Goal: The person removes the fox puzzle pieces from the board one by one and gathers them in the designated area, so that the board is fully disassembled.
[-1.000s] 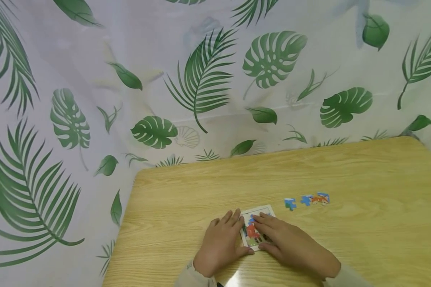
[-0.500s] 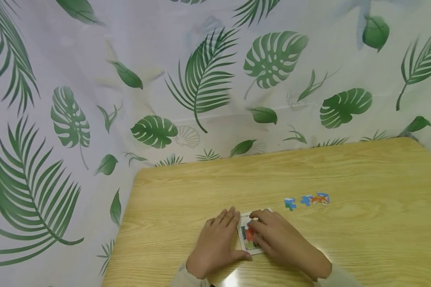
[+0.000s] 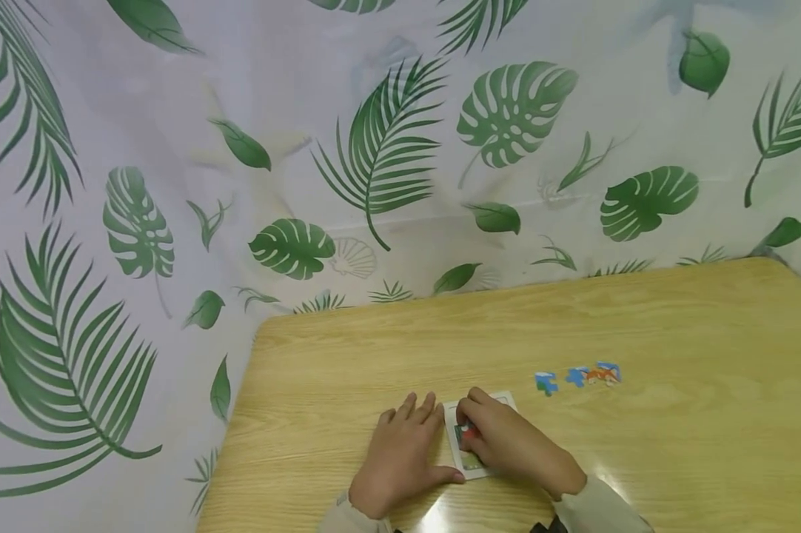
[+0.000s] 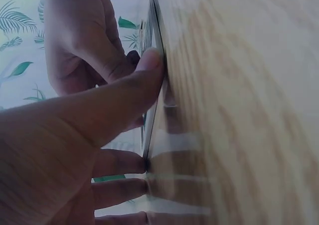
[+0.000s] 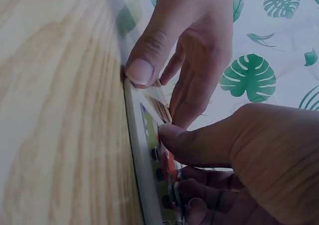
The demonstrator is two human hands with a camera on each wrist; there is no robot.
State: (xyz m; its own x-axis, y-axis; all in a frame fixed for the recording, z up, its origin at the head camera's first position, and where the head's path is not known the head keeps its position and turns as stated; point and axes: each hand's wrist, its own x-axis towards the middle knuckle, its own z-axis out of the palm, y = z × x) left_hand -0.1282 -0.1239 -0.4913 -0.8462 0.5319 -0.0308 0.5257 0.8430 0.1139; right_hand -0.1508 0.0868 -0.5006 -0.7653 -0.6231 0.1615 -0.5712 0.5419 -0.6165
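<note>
The head view looks forward and down from above and well back, with a pale yellow wood-grain table [image 3: 347,355] across its lower half and a white cloth printed with green leaves [image 3: 400,155] filling the upper. Bare left hand [image 3: 400,459] and bare right hand [image 3: 517,448] sit small at lower centre.

Both wrist views are close, low and turned sideways: the tabletop stands upright at frame right in the left wrist view, at frame left in the right wrist view. The left one sees the flat white-bordered picture board [image 3: 505,400] nearly edge-on; the right one shows its face obliquely. All three views share board, hands, table and cloth.
</note>
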